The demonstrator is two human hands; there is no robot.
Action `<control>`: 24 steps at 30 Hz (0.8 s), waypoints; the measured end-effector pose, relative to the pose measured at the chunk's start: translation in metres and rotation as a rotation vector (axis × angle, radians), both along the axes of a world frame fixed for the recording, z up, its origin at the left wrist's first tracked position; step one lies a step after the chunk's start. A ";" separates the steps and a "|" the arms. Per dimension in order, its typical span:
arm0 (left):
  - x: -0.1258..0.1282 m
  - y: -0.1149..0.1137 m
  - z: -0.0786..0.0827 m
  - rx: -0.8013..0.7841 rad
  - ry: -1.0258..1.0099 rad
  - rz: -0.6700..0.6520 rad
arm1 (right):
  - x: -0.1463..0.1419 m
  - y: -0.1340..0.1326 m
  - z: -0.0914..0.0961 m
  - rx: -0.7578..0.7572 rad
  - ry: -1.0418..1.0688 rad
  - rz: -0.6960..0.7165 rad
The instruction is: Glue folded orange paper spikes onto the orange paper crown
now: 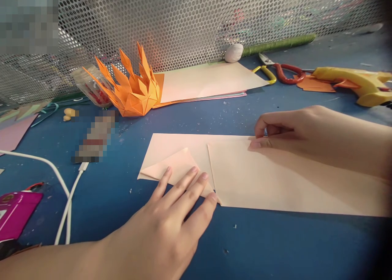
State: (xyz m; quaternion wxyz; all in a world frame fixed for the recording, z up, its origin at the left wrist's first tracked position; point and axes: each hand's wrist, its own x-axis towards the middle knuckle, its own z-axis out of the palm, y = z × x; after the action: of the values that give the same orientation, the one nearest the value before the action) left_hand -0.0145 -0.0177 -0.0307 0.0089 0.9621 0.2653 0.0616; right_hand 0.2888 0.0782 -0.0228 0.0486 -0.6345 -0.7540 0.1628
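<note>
Pale peach paper lies in front of me, a long piece to the right overlapping a shorter flat part on the left. A small folded triangular piece rests on that left part. My left hand is open, its spread fingertips pressing on the triangle and on its lower edge. My right hand is closed, thumb and curled fingers pinching the paper's far edge near the middle.
Behind the paper stand an orange folded-paper flower and a stack of paper sheets. Pliers, a yellow glue gun and a green-wrapped stick lie back right. A white cable crosses the left, near a magenta packet.
</note>
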 end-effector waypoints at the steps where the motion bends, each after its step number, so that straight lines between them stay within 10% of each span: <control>1: 0.000 0.001 0.001 -0.004 0.001 -0.001 | -0.002 0.000 0.001 0.010 0.004 0.007; 24: 0.000 0.001 0.008 -0.106 0.041 0.007 | 0.002 0.004 0.000 -0.035 0.007 0.062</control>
State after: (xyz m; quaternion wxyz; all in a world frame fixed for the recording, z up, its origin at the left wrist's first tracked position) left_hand -0.0149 -0.0169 -0.0223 0.0544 0.9604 0.2718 0.0276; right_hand 0.2913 0.0825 -0.0225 0.0352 -0.6110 -0.7701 0.1797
